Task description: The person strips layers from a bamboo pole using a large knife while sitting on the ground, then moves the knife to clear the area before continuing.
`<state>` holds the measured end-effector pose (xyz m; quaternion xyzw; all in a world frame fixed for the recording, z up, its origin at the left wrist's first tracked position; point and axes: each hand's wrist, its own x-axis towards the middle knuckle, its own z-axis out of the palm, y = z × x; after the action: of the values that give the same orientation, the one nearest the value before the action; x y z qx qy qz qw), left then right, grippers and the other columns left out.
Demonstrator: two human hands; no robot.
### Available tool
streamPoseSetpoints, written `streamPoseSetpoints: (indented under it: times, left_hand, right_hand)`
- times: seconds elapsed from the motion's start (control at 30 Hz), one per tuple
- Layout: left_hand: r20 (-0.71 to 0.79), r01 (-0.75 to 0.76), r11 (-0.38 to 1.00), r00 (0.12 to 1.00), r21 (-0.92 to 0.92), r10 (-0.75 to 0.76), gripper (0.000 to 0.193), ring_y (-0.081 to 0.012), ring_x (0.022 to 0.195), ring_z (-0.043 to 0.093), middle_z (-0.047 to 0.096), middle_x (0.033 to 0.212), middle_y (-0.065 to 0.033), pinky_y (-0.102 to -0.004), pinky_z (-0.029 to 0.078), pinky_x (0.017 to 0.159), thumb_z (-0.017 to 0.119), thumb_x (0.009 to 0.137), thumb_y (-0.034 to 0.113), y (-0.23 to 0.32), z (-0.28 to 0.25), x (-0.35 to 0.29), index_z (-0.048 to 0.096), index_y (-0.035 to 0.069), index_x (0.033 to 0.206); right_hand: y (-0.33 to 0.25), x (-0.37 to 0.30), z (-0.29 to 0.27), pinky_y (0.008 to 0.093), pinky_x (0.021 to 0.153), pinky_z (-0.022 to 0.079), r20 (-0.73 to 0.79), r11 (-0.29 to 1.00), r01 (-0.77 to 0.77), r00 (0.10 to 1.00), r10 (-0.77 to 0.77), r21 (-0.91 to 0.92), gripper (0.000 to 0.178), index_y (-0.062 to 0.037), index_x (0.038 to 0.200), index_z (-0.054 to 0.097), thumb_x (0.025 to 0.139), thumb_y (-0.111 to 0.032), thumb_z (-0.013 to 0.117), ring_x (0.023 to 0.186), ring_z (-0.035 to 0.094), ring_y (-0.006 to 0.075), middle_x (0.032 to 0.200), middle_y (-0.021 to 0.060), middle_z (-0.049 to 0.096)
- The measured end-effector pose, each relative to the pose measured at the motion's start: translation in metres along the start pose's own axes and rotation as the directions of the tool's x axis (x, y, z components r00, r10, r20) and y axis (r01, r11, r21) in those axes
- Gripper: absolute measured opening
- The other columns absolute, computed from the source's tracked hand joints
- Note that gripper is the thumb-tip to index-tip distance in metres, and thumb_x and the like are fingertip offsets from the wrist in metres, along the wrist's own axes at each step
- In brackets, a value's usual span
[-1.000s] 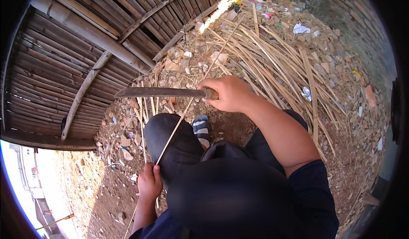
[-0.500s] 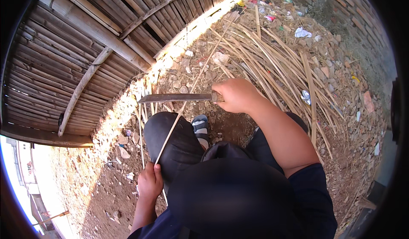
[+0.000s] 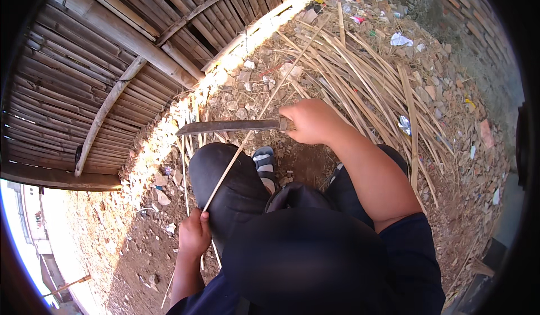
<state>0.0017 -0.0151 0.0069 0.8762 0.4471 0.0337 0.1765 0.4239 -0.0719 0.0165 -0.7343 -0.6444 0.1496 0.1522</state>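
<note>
My right hand [image 3: 308,122] is wrapped round the handle of a long-bladed machete [image 3: 230,126]. Its dark blade points left, level across the view, above my left knee. Lower left, my left hand [image 3: 194,232] is closed on a thin bamboo strip [image 3: 224,174]. From that hand the strip slants up and right past the knee, crosses the blade near its middle, and runs on towards the far ground. Whether blade and strip touch, I cannot tell. A few other pale strips [image 3: 186,180] lie just left of my knee.
A heap of long split bamboo strips [image 3: 360,84] covers the ground at the right. A bamboo slat wall [image 3: 84,84] stands at the left, a brick wall [image 3: 469,20] at the far right. Stones, rubble and litter such as a white scrap [image 3: 400,39] dot the dirt.
The machete and my right hand have shifted slightly up and left. My left hand has moved a little up and left, still gripping the bamboo strip.
</note>
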Motion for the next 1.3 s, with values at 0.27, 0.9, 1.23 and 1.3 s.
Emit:
streamPoseSetpoints:
  times: [0.27, 0.9, 1.23, 1.3]
  left_hand:
    - [0.012, -0.034, 0.999, 0.999, -0.015, 0.035, 0.035, -0.0509, 0.064, 0.061, 0.060, 0.065, -0.0261, -0.0584, 0.045, 0.056, 0.049, 0.108, 0.031, 0.000, -0.006, 0.003, 0.051, 0.003, 0.086]
    - [0.050, -0.020, 1.000, 0.999, 0.017, 0.019, 0.037, -0.0515, 0.068, 0.062, 0.061, 0.067, -0.0272, -0.0590, 0.047, 0.061, 0.049, 0.108, 0.032, 0.002, -0.011, 0.018, 0.054, 0.003, 0.085]
    - [-0.017, 0.012, 0.995, 1.000, 0.096, -0.010, 0.035, -0.0513, 0.065, 0.062, 0.061, 0.065, -0.0262, -0.0604, 0.047, 0.060, 0.050, 0.107, 0.032, -0.005, 0.001, 0.007, 0.055, 0.004, 0.087]
    - [0.003, -0.005, 0.996, 1.000, 0.084, 0.005, 0.035, -0.0511, 0.066, 0.063, 0.062, 0.066, -0.0262, -0.0603, 0.047, 0.060, 0.050, 0.107, 0.032, -0.002, -0.006, 0.013, 0.055, 0.004, 0.087]
  right_hand:
    - [-0.001, 0.006, 0.002, 0.0511, 0.077, 0.054, -0.073, 0.997, -0.048, 0.996, 0.053, 0.063, 0.028, -0.0078, 0.101, 0.070, 0.082, -0.027, 0.076, 0.089, 0.070, 0.0392, 0.087, 0.0189, 0.070]
    - [0.048, 0.018, 0.007, 0.0491, 0.074, 0.054, -0.111, 0.951, -0.248, 0.956, 0.271, 0.184, 0.025, -0.0076, 0.103, 0.071, 0.084, -0.023, 0.075, 0.085, 0.070, 0.0387, 0.087, 0.0191, 0.071]
    - [0.015, 0.012, -0.003, 0.0497, 0.078, 0.057, -0.010, 0.988, -0.146, 0.989, 0.147, 0.041, 0.021, -0.0085, 0.099, 0.071, 0.082, -0.021, 0.073, 0.087, 0.071, 0.0387, 0.085, 0.0160, 0.072]
    - [0.052, 0.018, -0.005, 0.0483, 0.081, 0.057, -0.044, 0.906, -0.337, 0.932, 0.359, 0.257, 0.026, -0.0070, 0.104, 0.071, 0.084, -0.023, 0.073, 0.089, 0.070, 0.0402, 0.090, 0.0177, 0.073]
